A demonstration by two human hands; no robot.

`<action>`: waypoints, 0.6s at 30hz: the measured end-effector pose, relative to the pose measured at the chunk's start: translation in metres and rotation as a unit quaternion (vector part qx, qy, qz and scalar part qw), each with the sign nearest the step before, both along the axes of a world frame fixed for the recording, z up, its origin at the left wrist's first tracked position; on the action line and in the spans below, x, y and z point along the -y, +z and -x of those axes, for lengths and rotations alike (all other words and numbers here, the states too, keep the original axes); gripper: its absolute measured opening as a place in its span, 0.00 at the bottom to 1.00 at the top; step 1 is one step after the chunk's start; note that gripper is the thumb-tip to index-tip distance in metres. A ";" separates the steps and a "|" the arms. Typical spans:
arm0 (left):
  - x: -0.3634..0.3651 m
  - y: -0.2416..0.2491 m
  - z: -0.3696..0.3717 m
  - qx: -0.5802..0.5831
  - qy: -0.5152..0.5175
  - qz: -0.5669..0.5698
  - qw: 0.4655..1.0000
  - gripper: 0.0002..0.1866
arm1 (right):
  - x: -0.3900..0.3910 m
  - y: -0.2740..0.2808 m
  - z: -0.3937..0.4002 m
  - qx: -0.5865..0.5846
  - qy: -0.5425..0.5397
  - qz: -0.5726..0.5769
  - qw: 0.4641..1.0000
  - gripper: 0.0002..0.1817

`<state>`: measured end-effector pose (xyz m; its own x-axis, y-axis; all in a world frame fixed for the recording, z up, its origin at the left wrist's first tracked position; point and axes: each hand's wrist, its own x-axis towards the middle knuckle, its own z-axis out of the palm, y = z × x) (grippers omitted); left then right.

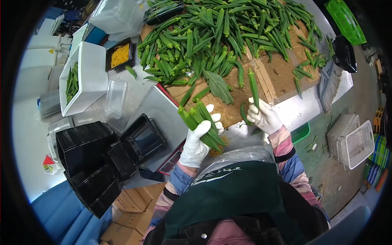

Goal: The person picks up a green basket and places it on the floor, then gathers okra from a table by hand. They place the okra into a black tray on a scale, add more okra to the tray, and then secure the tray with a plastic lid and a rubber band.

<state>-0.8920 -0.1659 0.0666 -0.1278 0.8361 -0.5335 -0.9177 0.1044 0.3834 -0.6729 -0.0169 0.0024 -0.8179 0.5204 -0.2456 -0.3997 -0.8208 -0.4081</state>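
My left hand [197,143], in a white glove, is wrapped round a small bunch of okra pods [201,121], their stem ends pointing up and to the left. A single okra pod [253,88] stands upright in my gloved right hand [266,116], pinched between thumb and fingers near its lower end. Just beyond both hands lies a flattened cardboard sheet [241,107] bearing a large heap of okra [216,36]. One wide green leaf [219,86] rests on the cardboard ahead of my left hand.
To the left are stacked black trays [87,143], a white bin [90,73] with okra inside and a black tray of yellow rubber bands [119,55]. A brush [329,86] lies at the table's right edge. White baskets [359,143] stand on the floor.
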 end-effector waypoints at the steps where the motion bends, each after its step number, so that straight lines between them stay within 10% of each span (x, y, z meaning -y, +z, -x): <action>1: 0.001 0.001 0.000 0.018 -0.001 -0.012 1.000 0.35 | 0.004 0.004 0.003 -0.007 0.000 0.000 1.000 0.20; 5: -0.006 0.013 -0.009 0.050 -0.012 -0.060 0.997 0.37 | 0.020 0.048 0.020 0.273 0.131 -0.204 0.931 0.15; 13: 0.000 0.006 0.003 0.067 -0.046 -0.062 0.995 0.35 | 0.035 0.057 0.056 0.306 0.228 -0.280 0.881 0.12; 16: 0.001 0.055 0.012 -0.147 0.045 0.003 0.988 0.32 | 0.011 0.045 0.063 0.338 0.193 -0.264 0.883 0.13; 18: 0.018 0.073 0.037 -0.278 0.078 0.001 0.957 0.32 | -0.005 -0.011 0.062 0.489 -0.004 -0.478 0.729 0.13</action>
